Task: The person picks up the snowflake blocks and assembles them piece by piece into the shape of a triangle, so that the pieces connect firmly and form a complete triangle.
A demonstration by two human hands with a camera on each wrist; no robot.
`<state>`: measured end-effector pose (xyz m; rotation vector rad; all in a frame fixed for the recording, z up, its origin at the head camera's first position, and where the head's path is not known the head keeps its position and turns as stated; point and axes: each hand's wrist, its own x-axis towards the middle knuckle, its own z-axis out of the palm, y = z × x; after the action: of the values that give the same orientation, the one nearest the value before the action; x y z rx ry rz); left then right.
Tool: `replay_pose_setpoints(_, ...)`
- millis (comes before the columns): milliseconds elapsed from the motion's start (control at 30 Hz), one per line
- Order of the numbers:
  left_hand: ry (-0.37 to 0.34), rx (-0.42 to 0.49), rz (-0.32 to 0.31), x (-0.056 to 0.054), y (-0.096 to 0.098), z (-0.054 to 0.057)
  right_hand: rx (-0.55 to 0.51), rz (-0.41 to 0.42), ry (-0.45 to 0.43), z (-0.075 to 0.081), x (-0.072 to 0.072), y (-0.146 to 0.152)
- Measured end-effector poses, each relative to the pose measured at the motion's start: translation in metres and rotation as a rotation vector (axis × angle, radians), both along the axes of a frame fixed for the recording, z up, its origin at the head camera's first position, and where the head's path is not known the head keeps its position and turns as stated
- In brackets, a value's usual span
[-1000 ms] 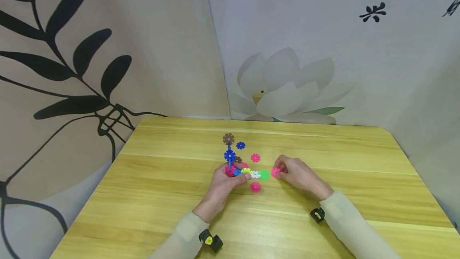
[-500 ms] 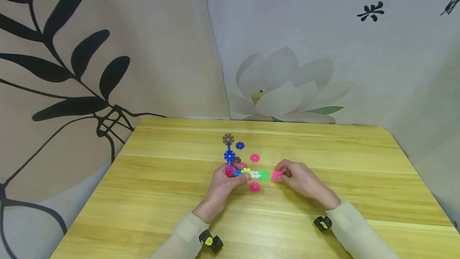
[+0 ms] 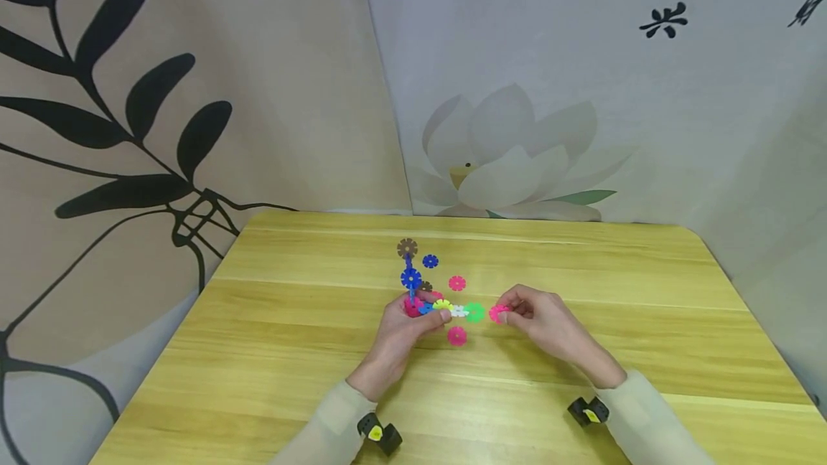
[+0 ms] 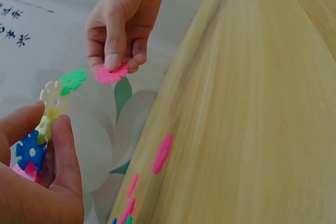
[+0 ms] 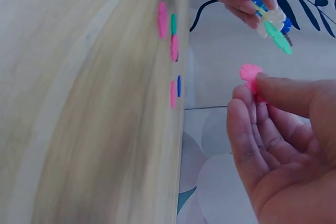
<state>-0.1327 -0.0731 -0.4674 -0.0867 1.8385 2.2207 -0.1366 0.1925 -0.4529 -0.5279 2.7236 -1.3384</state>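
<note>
My left hand (image 3: 395,332) pinches a chain of notched plastic snowflake discs. The chain's white disc (image 4: 54,97) follows a yellow one, and a green disc (image 3: 474,312) forms the end nearest the right hand. From the chain's left end, by a dark pink disc (image 3: 413,307), blue discs (image 3: 410,278) rise to a brown disc (image 3: 407,248). Between thumb and fingers, my right hand (image 3: 549,323) holds a single pink snowflake disc (image 5: 250,77). A small gap separates this pink disc from the green one. The left fingers partly hide the blue link (image 4: 30,151).
Loose on the wooden table (image 3: 291,350) lie a pink disc (image 3: 456,336) in front of the chain, and another pink disc (image 3: 457,283) and a blue disc (image 3: 430,261) behind it. A brown disc (image 3: 426,286) shows beside the blue column. A printed curtain hangs behind the table.
My right hand has drawn slightly right and turned, tilting the pink disc between its fingers. The left hand and the chain stay nearly still.
</note>
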Motion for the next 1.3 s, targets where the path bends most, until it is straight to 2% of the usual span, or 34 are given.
replay_pose_setpoints(333, -0.057, 0.073, 0.018, 0.002, 0.005, 0.007, -0.068, -0.049, -0.005, 0.011, 0.01, -0.002)
replay_pose_setpoints(667, -0.061, 0.08, 0.036, 0.002, 0.009, 0.007, -0.099, -0.033, 0.15, 0.011, 0.014, -0.003)
replay_pose_setpoints(867, -0.057, 0.103, 0.034, 0.002, 0.01, 0.006, -0.12, -0.029, 0.202, 0.01, 0.015, -0.004)
replay_pose_setpoints(1067, -0.052, 0.106, 0.037, 0.001, 0.009, 0.006, -0.145, -0.037, 0.215, 0.009, 0.015, -0.004)
replay_pose_setpoints(1300, -0.055, 0.093, 0.033, 0.001, 0.01, 0.005, -0.194, -0.028, 0.171, 0.008, 0.016, -0.005)
